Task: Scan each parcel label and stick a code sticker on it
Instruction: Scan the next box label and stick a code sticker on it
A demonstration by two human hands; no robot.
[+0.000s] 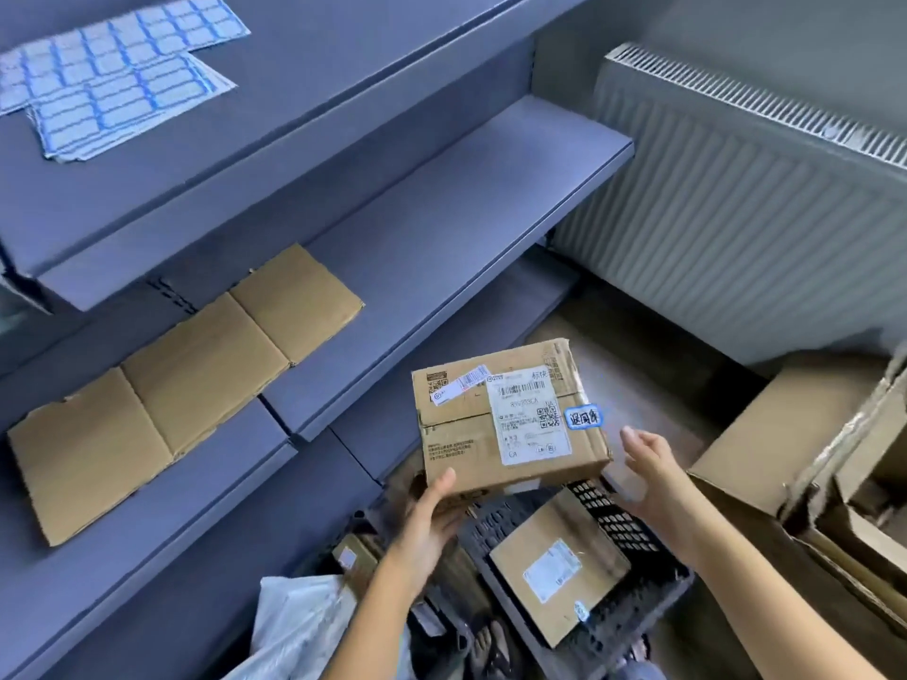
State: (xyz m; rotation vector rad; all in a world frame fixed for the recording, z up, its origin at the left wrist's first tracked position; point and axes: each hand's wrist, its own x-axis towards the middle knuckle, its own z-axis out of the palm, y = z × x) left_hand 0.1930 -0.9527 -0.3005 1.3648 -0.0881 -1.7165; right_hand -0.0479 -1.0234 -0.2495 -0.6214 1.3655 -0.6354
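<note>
**Figure: head view, parcel held over the crate.** Your left hand (432, 517) holds the brown cardboard parcel (461, 429) at its 7 o'clock corner. The thumb lies on the top face and the fingers curl underneath, so this grip is closed on the box. The parcel hangs slightly tilted at 5 o'clock of the view, above the black perforated plastic crate (618, 525).

On the parcel's top face is a white printed shipping label (532, 419) with a barcode and a square code. At the label's 3 o'clock side, near the parcel's edge, sits a small blue-bordered code sticker (583, 417) bearing handwritten characters. A narrow white barcode strip (461, 382) lies slantwise at the label's 10 o'clock.

Your right hand (648, 473) is at 4 o'clock of the parcel, just beside it and apart from it. Its grip is wide, with straight fingers holding nothing.

Inside the crate lies a second flat brown cardboard parcel (559, 571) with its own white label. The small blue mark at its 5 o'clock corner may be a sticker, though blur prevents certainty.

**Surroundings**
- Grey metal shelves (441, 213) fill the left of the view.
- Blue-bordered sticker sheets (113, 76) lie on the top shelf at 10 o'clock.
- A flattened brown cardboard sheet (181, 385) lies on a lower shelf at 9 o'clock.
- A white ribbed radiator (736, 188) stands at 2 o'clock.
- A large open cardboard box (785, 434) stands at 4 o'clock.
- A white plastic bag (294, 625) lies at 7 o'clock.
</note>
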